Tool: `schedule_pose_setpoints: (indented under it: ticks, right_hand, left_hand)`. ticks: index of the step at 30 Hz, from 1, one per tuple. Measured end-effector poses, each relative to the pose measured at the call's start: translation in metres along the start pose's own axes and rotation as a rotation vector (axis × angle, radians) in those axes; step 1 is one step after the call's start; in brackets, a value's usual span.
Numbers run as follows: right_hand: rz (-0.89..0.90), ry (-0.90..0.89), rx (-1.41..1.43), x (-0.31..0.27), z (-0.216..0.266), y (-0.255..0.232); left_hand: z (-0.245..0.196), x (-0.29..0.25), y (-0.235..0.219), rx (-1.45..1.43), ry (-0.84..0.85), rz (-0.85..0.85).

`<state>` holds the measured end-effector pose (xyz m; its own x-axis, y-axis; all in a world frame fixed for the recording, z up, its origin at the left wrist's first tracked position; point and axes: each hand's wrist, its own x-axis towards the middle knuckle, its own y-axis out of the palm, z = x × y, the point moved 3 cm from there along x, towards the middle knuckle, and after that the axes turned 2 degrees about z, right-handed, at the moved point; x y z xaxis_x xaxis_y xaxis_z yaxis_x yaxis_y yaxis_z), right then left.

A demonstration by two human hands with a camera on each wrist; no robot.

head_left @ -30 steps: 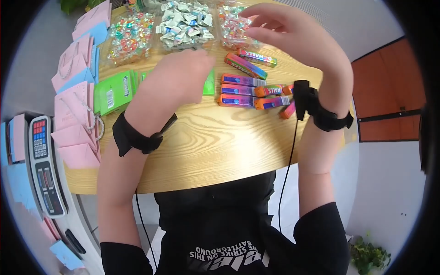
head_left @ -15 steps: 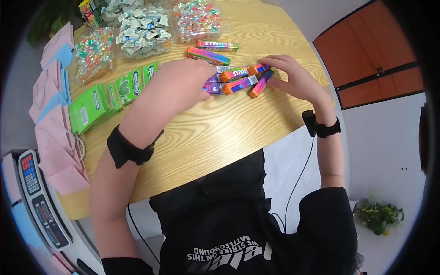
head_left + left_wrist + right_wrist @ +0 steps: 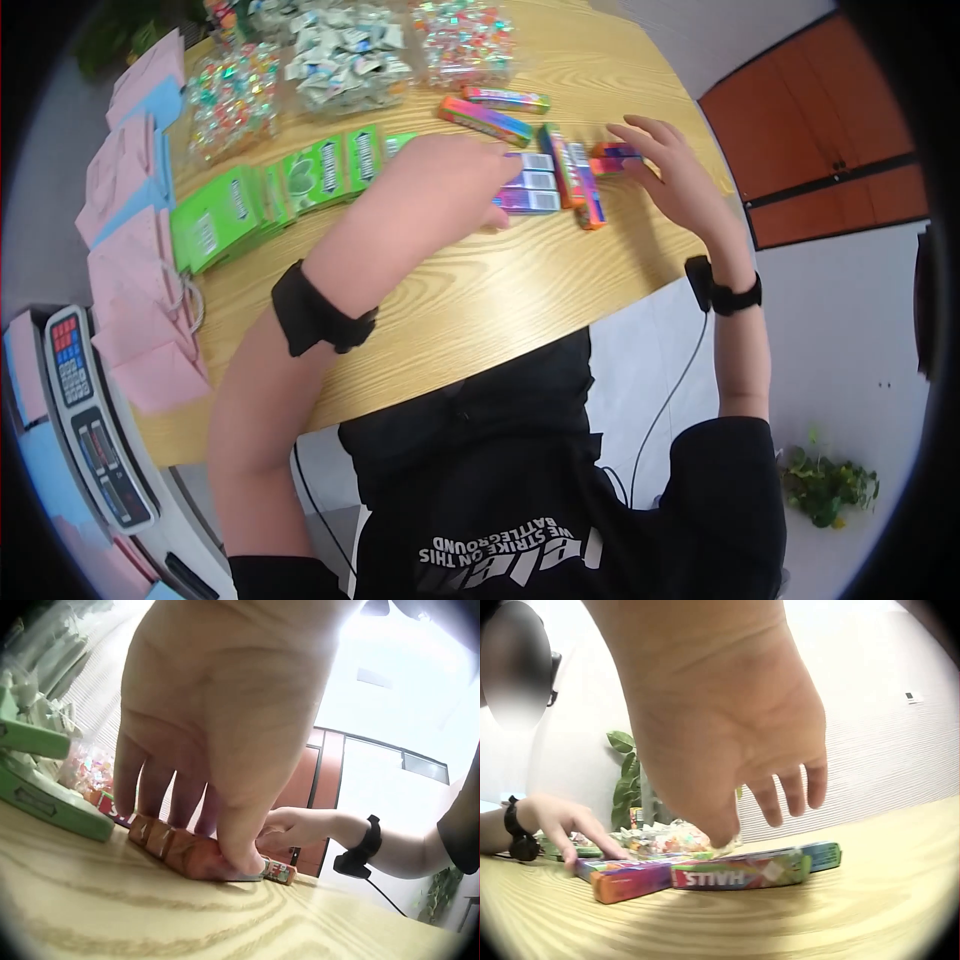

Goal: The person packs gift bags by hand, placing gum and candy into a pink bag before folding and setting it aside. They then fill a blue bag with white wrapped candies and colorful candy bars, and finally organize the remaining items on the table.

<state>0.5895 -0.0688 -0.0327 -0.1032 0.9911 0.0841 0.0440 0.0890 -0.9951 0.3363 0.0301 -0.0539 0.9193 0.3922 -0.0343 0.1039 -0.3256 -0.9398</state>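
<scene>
My left hand (image 3: 430,200) lies over a row of purple Halls packs (image 3: 540,182); the left wrist view shows fingers behind the row and the thumb in front, holding it. Two packs, one multicoloured (image 3: 563,165) and one purple-orange (image 3: 588,190), lie crosswise at the row's right end. My right hand (image 3: 685,185), fingers spread and slightly bent, is by orange-purple packs (image 3: 612,158) farther right. In the right wrist view, its thumb is close above a Halls pack (image 3: 739,873); whether they touch, I cannot tell.
Two more Halls packs (image 3: 485,122) lie behind the row. Green packets (image 3: 320,175) stretch to the left, beside pink paper bags (image 3: 145,290). Clear containers of wrapped sweets (image 3: 350,65) stand at the back. A scale (image 3: 100,420) is at far left.
Two packs right of the row have turned from lying along it to lying across it. My right hand has come down from the sweets containers to the packs; my left hand has moved from the green packets onto the row.
</scene>
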Motion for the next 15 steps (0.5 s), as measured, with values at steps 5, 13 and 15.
schedule_pose_setpoints:
  ticks: [5, 13, 15]
  right_hand:
    - [-0.102, -0.17, 0.191, 0.008, 0.076, -0.007]
    - [-0.257, -0.382, 0.238, 0.065, 0.178, -0.009]
    - [-0.299, -0.426, 0.284, 0.085, 0.195, -0.003]
  left_hand:
    - [0.006, -0.023, -0.025, -0.019, 0.08, -0.181]
    - [0.056, -0.114, -0.128, 0.023, -0.448, -0.184]
    - [0.069, -0.131, -0.133, 0.01, -0.469, -0.199]
